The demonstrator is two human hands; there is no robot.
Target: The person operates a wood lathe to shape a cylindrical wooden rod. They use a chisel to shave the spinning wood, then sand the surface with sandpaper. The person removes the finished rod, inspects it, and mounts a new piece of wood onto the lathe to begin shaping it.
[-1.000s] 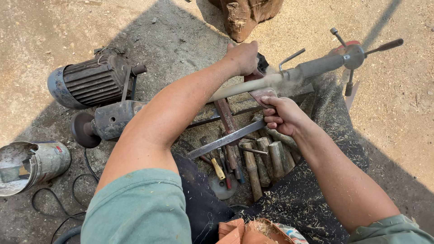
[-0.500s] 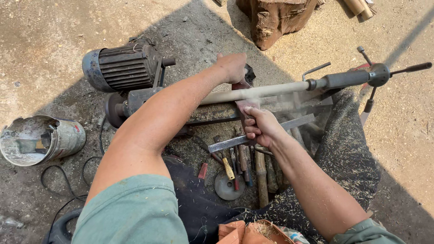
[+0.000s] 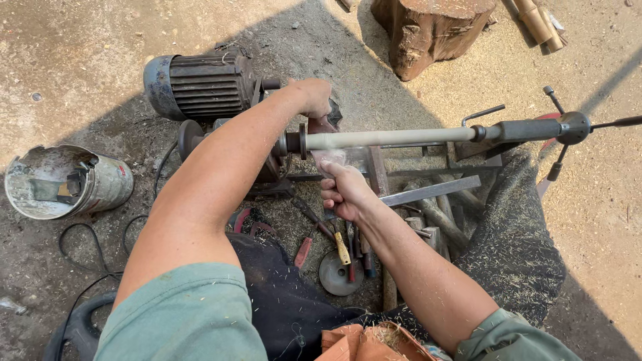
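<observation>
A pale wooden rod (image 3: 388, 138) is mounted level in a low lathe on the ground, between a dark chuck (image 3: 291, 142) and a black tailstock (image 3: 528, 128). My left hand (image 3: 311, 97) reaches over the chuck end, fingers curled on the reddish headstock part behind it. Just below the rod's left end, my right hand (image 3: 344, 190) grips a small pale sheet (image 3: 332, 159) held up against the rod. A flat metal bar (image 3: 431, 190) lies under the rod.
A ribbed electric motor (image 3: 200, 85) stands at the left of the lathe. A dented tin can (image 3: 63, 182) lies far left, black cable (image 3: 73, 247) beside it. Several hand tools (image 3: 341, 244) and a metal disc (image 3: 338, 273) lie below. A wood stump (image 3: 435, 30) stands behind.
My right hand has slid left along the rod to its chuck end. My left hand stays on the headstock. The view has shifted, so the lathe sits lower and further right.
</observation>
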